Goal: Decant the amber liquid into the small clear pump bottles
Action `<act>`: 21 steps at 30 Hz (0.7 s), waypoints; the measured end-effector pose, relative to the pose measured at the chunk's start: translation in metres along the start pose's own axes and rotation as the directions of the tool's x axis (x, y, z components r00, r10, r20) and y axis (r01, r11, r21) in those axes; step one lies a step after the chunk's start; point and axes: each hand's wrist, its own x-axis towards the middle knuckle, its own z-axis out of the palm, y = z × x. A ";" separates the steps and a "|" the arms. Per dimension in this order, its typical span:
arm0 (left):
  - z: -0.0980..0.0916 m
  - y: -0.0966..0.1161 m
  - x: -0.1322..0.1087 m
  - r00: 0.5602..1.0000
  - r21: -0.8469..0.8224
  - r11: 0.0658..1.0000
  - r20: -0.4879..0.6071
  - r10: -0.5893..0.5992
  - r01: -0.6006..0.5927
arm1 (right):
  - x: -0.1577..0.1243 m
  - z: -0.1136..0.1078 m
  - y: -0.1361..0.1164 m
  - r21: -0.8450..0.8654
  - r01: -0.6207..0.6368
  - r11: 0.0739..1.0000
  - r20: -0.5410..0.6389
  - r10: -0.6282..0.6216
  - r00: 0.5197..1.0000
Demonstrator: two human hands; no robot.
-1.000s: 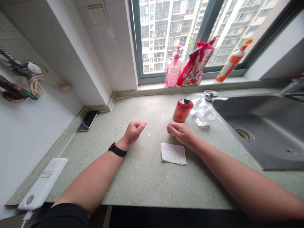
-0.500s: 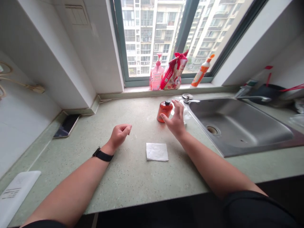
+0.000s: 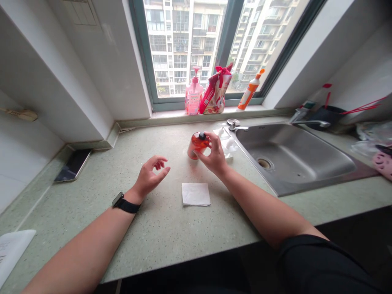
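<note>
My right hand (image 3: 215, 158) is closed around a small orange-red bottle (image 3: 194, 148) with a black cap, thumb in front and fingers at the far side near the cap. The bottle is nearly upright, tilted slightly. My left hand (image 3: 149, 176) hovers over the counter left of the bottle, fingers apart and slightly curled, holding nothing; a black watch is on that wrist. A folded white paper napkin (image 3: 196, 194) lies flat on the counter (image 3: 171, 232) between my forearms. Behind my right hand lie clear and white plastic items (image 3: 230, 144), partly hidden.
A steel sink (image 3: 301, 153) with a tap is set into the counter on the right. A phone (image 3: 73, 165) lies at left. On the sill stand a pink pump bottle (image 3: 193, 98), a red bag (image 3: 217, 92) and an orange-white bottle (image 3: 248, 94).
My right hand has closed on the bottle, having been spread open beside it. My left hand has gone from a loose fist to open fingers. The camera view has shifted slightly right.
</note>
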 end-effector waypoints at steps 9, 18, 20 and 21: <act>0.010 0.006 -0.006 0.967 0.109 0.964 0.107 0.232 -0.243 | -0.041 0.023 -0.051 0.418 -0.131 0.899 0.272 0.014 0.962; 0.007 0.003 -0.004 0.966 0.460 0.857 0.009 0.258 -0.233 | -0.020 0.008 -0.044 0.161 -0.050 0.986 0.121 0.031 0.992; 0.007 0.004 -0.005 0.964 0.507 0.829 0.016 0.265 -0.236 | -0.019 0.008 -0.042 0.062 -0.047 0.997 0.106 0.040 0.994; 0.007 0.005 -0.005 0.963 0.525 0.817 0.020 0.270 -0.239 | -0.019 0.008 -0.042 0.032 -0.054 0.998 0.105 0.050 0.993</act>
